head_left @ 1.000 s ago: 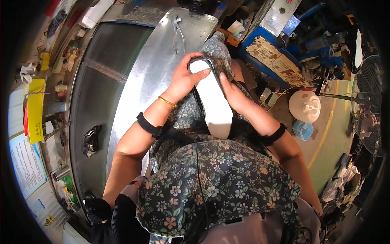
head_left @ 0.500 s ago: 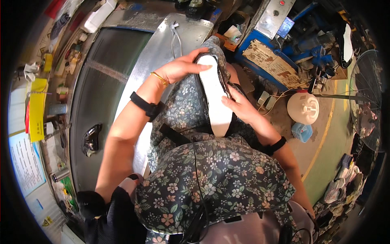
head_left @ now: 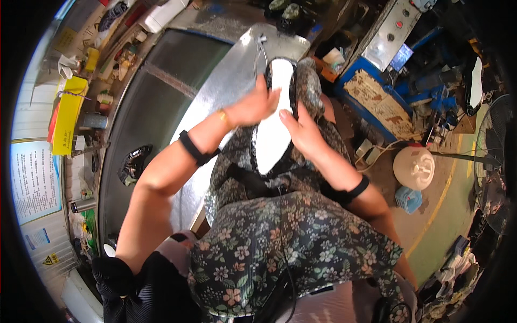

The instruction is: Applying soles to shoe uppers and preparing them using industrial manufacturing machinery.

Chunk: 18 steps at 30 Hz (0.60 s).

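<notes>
A black shoe with its white sole (head_left: 272, 132) turned up lies lengthwise over my lap, its narrower heel end pointing away from me. My right hand (head_left: 308, 133) grips its right side, the thumb on the edge of the white sole and the other fingers partly hidden behind the shoe. Across the middle of the sole from the left comes my left hand (head_left: 253, 107). It is smeared by motion, with its fingertips at the sole, and whether it grips the shoe cannot be made out. A floral apron (head_left: 280, 242) covers my lap.
A metal tabletop (head_left: 207, 97) is beside me, next to a dark conveyor belt (head_left: 161, 107) carrying another black shoe (head_left: 134, 164). To the right are a blue machine (head_left: 377, 102), a cream jug (head_left: 413, 168), a blue basket (head_left: 408, 199) and a fan (head_left: 493, 145).
The shoe's far end has moved farther from me and its near end has swung left. My left hand has shifted from the far end toward the middle of the sole. The view has turned slightly.
</notes>
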Each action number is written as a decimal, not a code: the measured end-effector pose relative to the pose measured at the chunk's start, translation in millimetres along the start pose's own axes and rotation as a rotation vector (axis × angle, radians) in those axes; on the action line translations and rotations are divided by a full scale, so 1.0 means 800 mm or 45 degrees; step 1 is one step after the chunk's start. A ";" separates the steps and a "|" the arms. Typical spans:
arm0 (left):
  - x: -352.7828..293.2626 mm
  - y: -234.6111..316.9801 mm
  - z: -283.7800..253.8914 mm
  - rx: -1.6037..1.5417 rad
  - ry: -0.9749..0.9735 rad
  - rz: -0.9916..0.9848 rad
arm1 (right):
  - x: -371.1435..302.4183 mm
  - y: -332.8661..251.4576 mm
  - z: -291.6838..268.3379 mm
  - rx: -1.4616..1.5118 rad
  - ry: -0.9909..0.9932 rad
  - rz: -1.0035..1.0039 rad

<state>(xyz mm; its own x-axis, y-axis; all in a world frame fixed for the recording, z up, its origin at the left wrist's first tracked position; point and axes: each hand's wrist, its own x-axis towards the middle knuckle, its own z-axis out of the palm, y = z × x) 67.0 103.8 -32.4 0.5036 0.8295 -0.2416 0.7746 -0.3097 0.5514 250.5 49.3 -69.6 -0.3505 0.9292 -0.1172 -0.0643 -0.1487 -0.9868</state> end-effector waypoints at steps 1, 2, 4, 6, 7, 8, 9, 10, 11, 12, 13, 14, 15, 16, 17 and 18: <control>-0.020 -0.001 0.031 -0.325 0.238 0.024 | -0.006 -0.002 0.001 0.082 -0.009 -0.021; -0.045 0.007 0.058 -0.653 0.460 0.050 | -0.016 -0.002 0.002 0.171 -0.011 -0.033; -0.062 0.040 0.066 -0.367 0.530 -0.196 | -0.023 0.005 0.008 0.101 0.041 -0.095; -0.054 0.050 0.067 -0.447 0.518 -0.271 | -0.015 -0.011 0.008 0.180 0.053 -0.074; -0.051 0.040 0.086 -0.768 0.631 -0.161 | -0.021 -0.016 0.003 0.123 -0.004 0.010; -0.044 0.048 0.079 -1.089 0.741 -0.034 | -0.022 -0.018 -0.010 0.115 0.009 0.000; -0.045 0.052 0.070 -1.358 0.646 -0.100 | -0.023 -0.020 -0.023 0.095 -0.139 -0.002; -0.046 0.054 0.059 -1.714 0.576 -0.080 | -0.023 -0.022 -0.033 0.073 -0.286 -0.002; -0.048 0.054 0.033 -1.931 0.511 -0.304 | -0.024 -0.053 -0.042 0.092 -0.424 0.043; -0.050 0.040 0.009 -2.133 0.418 -0.535 | -0.029 -0.063 -0.054 0.005 -0.433 0.087; -0.056 -0.001 0.006 -2.063 0.473 -0.144 | -0.030 -0.077 -0.065 -0.281 -0.532 0.007; -0.055 -0.019 -0.009 -2.115 0.599 -0.210 | -0.034 -0.094 -0.077 -0.564 -0.615 -0.062; -0.054 -0.030 -0.024 -1.816 0.452 -0.021 | -0.043 -0.122 -0.081 -0.710 -0.693 -0.041; -0.050 -0.029 -0.038 -1.508 0.296 0.168 | -0.049 -0.111 -0.092 -0.824 -0.702 -0.349; -0.046 -0.016 -0.042 -1.288 -0.097 0.230 | -0.055 -0.110 -0.091 -0.814 -0.660 -0.197; -0.040 -0.002 -0.018 -0.998 -0.331 0.356 | -0.063 -0.111 -0.089 -0.811 -0.621 -0.051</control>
<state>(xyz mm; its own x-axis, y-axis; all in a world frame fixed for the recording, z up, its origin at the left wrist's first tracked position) 44.3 84.6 -14.3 0.7814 0.6087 -0.1376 0.1716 0.0025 0.9852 340.5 40.1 15.9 -0.7372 0.6556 -0.1632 0.4084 0.2399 -0.8807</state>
